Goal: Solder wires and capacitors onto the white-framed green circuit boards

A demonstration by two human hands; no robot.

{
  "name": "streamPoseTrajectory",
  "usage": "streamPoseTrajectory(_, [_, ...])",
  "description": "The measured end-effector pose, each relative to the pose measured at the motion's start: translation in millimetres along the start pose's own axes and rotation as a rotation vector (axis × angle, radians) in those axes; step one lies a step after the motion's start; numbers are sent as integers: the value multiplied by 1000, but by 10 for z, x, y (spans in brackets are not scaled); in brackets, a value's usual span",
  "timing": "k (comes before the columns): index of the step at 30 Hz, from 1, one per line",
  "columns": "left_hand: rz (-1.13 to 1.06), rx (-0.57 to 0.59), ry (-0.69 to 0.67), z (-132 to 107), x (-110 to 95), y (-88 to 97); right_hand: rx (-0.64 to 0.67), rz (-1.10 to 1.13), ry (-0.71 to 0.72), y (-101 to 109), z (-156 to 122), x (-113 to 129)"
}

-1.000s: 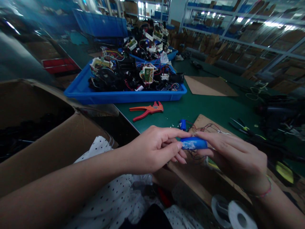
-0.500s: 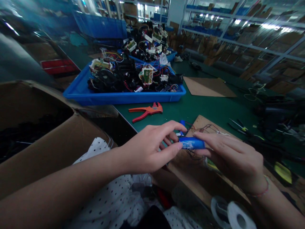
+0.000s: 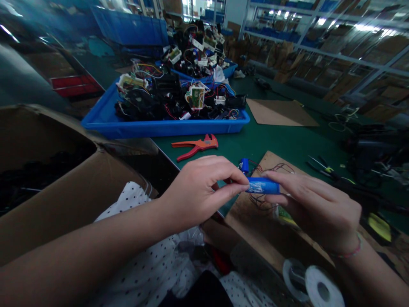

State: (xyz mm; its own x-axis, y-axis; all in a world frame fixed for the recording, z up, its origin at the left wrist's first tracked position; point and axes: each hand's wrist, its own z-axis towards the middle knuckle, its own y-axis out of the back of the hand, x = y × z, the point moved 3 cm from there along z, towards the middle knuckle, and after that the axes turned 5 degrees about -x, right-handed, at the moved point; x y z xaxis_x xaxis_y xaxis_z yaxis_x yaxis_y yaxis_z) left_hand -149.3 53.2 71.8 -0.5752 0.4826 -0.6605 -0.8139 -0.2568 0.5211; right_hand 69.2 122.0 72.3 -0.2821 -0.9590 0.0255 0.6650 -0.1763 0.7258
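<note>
A blue shrink-wrapped cylinder (image 3: 262,186), which looks like a battery pack, is held level between both hands above a brown board (image 3: 246,215). My right hand (image 3: 319,207) grips its right end, thumb below and fingers on top. At the left end, thumb and forefinger of my left hand (image 3: 212,183) are pinched together; what lies between the tips is hidden. Behind the fingers another small blue piece (image 3: 244,165) lies on the green table, near thin dark red and black wires (image 3: 281,167). Part of a green circuit board (image 3: 283,212) shows under my right hand.
Orange-red wire strippers (image 3: 197,146) lie beyond my left hand. A blue tray (image 3: 166,128) of wired parts stands behind them. Cutters (image 3: 322,168) rest at the right, a solder spool (image 3: 322,288) at the lower right. An open cardboard box (image 3: 118,175) stands left.
My left thumb and forefinger have closed together at the cylinder's left end, where they were apart before. The cylinder and right hand have shifted slightly right and up.
</note>
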Motion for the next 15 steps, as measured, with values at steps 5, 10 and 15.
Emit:
streamPoseTrajectory(5, [-27, -35, 41, 11, -15, -19, -20, -41, 9, 51, 1, 12])
streamPoseTrajectory(10, [66, -37, 2, 20, -24, -37, -47, -123, 17, 40, -1, 8])
streamPoseTrajectory(15, [98, -30, 12, 42, -21, -62, -87, -151, -18, 46, 18, -7])
